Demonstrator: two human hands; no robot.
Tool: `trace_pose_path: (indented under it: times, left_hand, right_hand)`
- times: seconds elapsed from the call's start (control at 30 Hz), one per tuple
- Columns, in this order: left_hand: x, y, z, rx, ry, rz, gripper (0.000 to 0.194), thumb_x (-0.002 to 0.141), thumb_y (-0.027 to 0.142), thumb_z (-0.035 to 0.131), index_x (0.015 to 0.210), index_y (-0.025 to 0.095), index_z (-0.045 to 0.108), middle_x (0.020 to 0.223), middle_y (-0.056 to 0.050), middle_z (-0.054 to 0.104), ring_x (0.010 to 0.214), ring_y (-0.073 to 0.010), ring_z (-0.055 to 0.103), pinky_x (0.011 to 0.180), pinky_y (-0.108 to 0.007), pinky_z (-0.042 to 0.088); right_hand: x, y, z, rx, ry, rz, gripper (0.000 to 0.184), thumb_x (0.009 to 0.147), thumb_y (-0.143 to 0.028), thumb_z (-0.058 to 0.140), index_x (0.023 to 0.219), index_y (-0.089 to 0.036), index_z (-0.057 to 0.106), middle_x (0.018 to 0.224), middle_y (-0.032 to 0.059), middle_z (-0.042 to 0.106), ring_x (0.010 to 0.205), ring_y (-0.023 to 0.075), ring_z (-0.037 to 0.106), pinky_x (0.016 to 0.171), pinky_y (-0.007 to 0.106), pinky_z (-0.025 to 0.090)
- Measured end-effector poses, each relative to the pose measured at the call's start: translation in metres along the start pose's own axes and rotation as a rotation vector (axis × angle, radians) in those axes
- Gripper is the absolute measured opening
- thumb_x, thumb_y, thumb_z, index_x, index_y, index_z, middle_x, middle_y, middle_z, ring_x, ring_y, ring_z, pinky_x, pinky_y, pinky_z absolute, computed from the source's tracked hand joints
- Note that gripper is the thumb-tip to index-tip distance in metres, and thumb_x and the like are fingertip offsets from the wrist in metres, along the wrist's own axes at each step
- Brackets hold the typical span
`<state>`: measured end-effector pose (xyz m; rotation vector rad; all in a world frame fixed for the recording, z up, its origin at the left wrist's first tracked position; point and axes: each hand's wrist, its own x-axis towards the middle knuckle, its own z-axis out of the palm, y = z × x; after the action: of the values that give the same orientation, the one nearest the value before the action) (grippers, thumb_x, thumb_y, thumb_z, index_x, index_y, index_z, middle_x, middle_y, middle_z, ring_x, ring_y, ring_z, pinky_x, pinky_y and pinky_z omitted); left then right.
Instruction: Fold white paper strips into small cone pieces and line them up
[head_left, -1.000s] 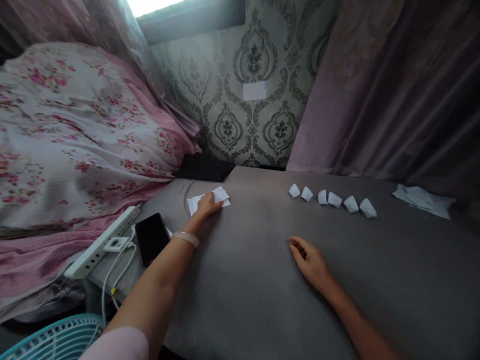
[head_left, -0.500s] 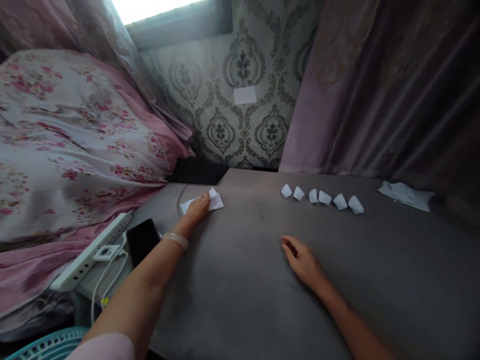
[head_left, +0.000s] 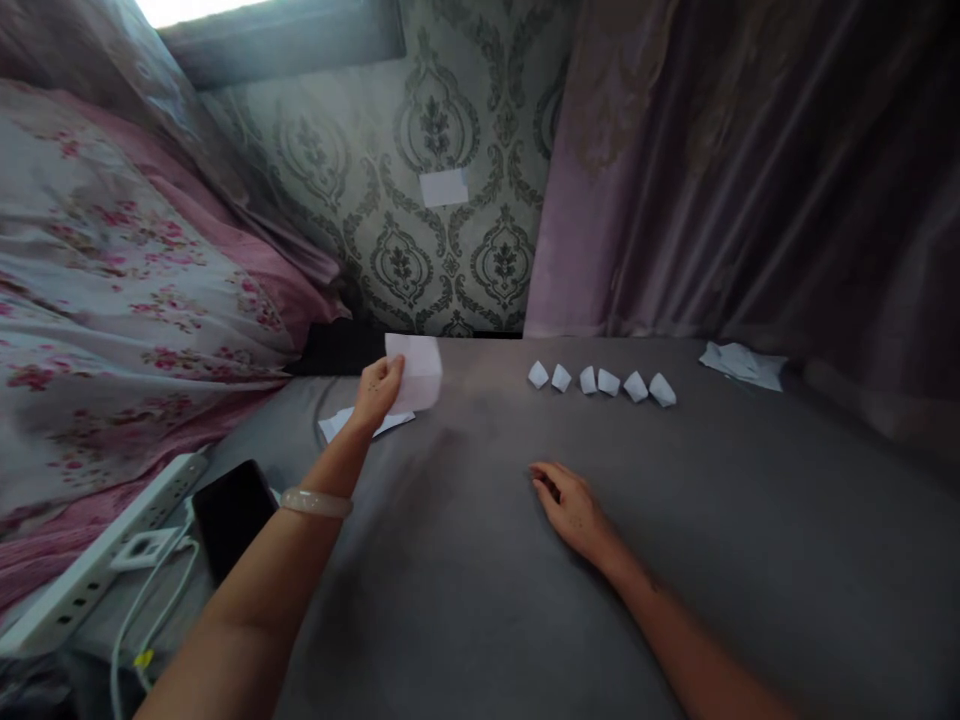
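Note:
My left hand [head_left: 380, 388] pinches a square sheet of white paper [head_left: 420, 375] by its left edge and holds it up above the table. Beneath that hand lies more white paper [head_left: 394, 423] in a low stack, partly covered by the wrist. My right hand [head_left: 570, 508] rests on the grey surface [head_left: 465, 570], its fingers loosely curled with a gap to the thumb and nothing between them. Beyond it, several small folded white paper pieces [head_left: 609, 383] stand in a row.
At the far right lies a pile of white papers [head_left: 742, 364]. A black phone [head_left: 232, 515] and a white power strip [head_left: 90, 560] with cables are on the left. A dark flat item [head_left: 334, 348] sits near the wall, beside floral bedding [head_left: 142, 300].
My left hand has lifted a paper sheet off the stack and raised it. My right hand stays in place on the table. The whole view has shifted, so things appear farther left.

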<state>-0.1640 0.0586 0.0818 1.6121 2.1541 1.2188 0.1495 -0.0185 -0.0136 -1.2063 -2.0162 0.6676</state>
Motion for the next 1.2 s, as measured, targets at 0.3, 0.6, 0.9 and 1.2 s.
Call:
trace_pose_path:
  times: [0.3,0.6,0.9,1.2]
  left_hand:
    - [-0.107,0.055,0.078,-1.084,-0.611,-0.532,0.026,0.077,0.034,0.069,0.089,0.011,0.066,0.076,-0.010,0.072,0.062,-0.0171,0.066,0.062,-0.029,0.054]
    - [-0.144,0.053,0.096,-1.073,-0.749,-0.616,0.026,0.074,0.034,0.072,0.085,0.011,0.069,0.076,-0.009,0.072,0.061,-0.0160,0.064,0.061,-0.027,0.051]
    - [-0.132,0.046,0.077,-0.904,-0.810,-0.468,0.028,0.068,0.039,0.075,0.068,0.013,0.065,0.052,0.003,0.052,0.042,-0.0038,0.040,0.040,-0.018,0.027]
    - [-0.129,0.051,0.055,-0.760,-0.577,0.168,0.017,0.078,0.030,0.066,0.087,0.017,0.071,0.090,-0.008,0.069,0.079,-0.0172,0.065,0.066,-0.025,0.052]
  right_hand:
    - [0.001,0.007,-0.009,0.532,0.113,0.362,0.050,0.088,-0.058,0.040,0.093,-0.015,0.066,0.078,0.0093,0.069,0.070,0.0211,0.065,0.062,0.033,0.052]
    - [-0.004,-0.008,-0.017,0.526,0.157,0.435,0.047,0.075,-0.062,0.058,0.063,-0.017,0.058,0.058,-0.0003,0.056,0.054,0.0125,0.048,0.049,0.024,0.036]
    - [0.000,-0.011,-0.029,0.595,0.126,0.494,0.043,0.073,-0.057,0.062,0.057,-0.017,0.055,0.053,-0.0034,0.047,0.051,0.0097,0.040,0.049,0.023,0.032]
    - [-0.002,-0.025,-0.054,0.247,0.241,0.054,0.017,0.083,-0.036,0.059,0.081,-0.023,0.071,0.088,0.0042,0.067,0.082,0.0174,0.061,0.074,0.032,0.049]
